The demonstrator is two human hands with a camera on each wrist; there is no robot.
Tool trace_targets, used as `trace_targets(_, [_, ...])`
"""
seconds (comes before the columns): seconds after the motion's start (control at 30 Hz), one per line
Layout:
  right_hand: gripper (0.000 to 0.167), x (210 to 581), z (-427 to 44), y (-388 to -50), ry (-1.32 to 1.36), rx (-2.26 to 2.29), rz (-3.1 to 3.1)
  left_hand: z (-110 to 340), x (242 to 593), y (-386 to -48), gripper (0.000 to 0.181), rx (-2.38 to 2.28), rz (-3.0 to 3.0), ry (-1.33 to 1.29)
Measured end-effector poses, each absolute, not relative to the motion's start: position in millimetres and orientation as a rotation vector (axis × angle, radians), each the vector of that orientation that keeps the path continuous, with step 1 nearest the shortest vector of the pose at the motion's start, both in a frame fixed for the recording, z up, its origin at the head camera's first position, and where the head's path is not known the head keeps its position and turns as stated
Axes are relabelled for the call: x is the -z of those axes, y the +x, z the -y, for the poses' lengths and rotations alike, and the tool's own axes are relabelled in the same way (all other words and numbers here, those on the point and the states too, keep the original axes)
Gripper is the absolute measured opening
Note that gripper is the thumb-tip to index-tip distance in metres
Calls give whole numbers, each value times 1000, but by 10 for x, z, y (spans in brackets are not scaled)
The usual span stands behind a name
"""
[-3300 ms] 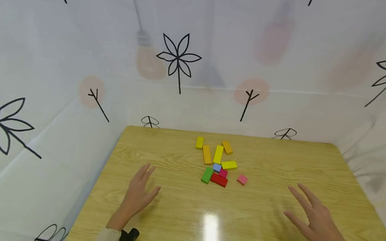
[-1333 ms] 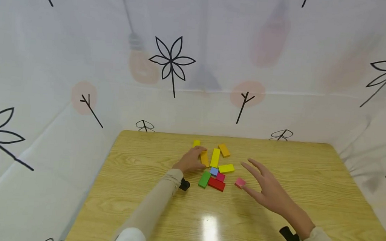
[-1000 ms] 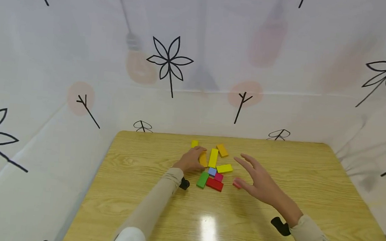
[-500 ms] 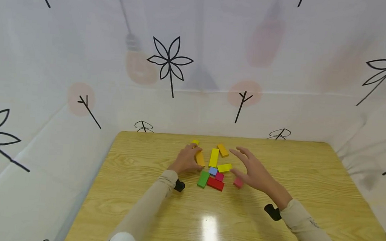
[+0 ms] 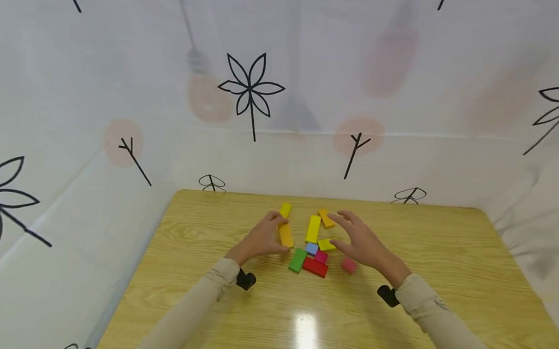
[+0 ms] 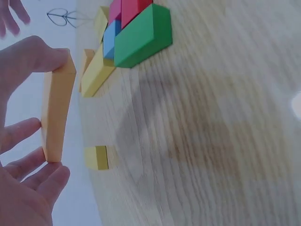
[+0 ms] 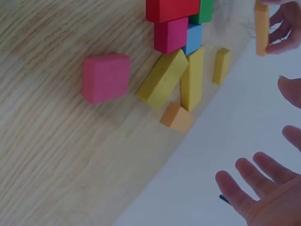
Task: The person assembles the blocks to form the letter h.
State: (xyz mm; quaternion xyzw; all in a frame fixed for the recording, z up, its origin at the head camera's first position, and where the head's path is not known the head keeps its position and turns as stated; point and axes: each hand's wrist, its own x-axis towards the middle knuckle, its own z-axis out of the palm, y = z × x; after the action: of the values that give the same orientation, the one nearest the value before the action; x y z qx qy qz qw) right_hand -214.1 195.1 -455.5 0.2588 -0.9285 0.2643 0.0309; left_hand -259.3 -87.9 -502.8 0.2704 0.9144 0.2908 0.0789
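My left hand (image 5: 258, 239) pinches an orange block (image 5: 285, 235) end to end between thumb and fingertips. In the left wrist view the orange block (image 6: 59, 110) is off the wooden table. My right hand (image 5: 366, 246), fingers spread and holding nothing, hovers beside the right part of the group. Nearest to it are a yellow block (image 5: 325, 245), a second orange block (image 5: 326, 218) and a pink cube (image 7: 106, 77). Around the middle lie a long yellow block (image 5: 313, 229), a blue cube (image 5: 312, 249), a crimson cube (image 5: 321, 256), a red block (image 5: 315, 267) and a green block (image 5: 297, 261).
A small yellow block (image 5: 285, 209) lies behind the left hand, near the far edge of the wooden table (image 5: 228, 324). Beyond that edge hangs a white patterned cloth (image 5: 300, 160). Both wrists carry a black device (image 5: 246, 280).
My left hand has reached in from the left, gripped the orange block, and lifted it slightly leftward from its place. My right hand has moved left toward the blocks, staying spread.
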Motion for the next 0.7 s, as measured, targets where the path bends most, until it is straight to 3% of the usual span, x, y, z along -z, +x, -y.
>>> trace_targets(0.7, [55, 4845, -1660, -2522, 886, -776, 2914, 1213, 5068, -1828, 71, -1089, -2565, 936])
